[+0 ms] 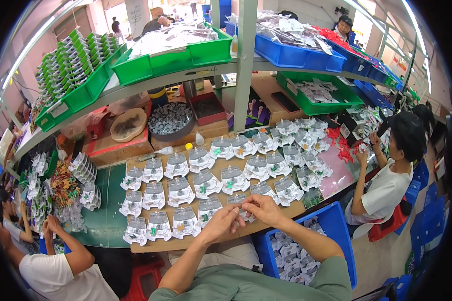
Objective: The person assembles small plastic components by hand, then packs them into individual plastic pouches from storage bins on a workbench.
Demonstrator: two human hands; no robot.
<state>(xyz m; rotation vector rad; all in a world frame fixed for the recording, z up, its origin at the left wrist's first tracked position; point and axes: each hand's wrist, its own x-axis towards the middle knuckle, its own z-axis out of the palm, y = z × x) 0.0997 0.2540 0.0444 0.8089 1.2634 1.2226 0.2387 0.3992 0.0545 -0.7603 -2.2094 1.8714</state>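
Above the near edge of a brown board [296,206], my left hand [221,224] and my right hand [265,210] meet with fingertips pinched close together. Whatever they hold, if anything, is too small and hidden to make out. Rows of white plastic housings [180,191] lie under and beyond my hands, many with small green or orange parts and thin wires inside. One housing [236,199] lies just behind my fingertips, partly covered by them.
A blue bin [342,240] of white housings stands at my right. Behind the board are a round tub of small metal parts [171,120], a small bottle [199,138] and a shelf with green [176,60] and blue trays [296,56]. Co-workers [386,185] sit either side.
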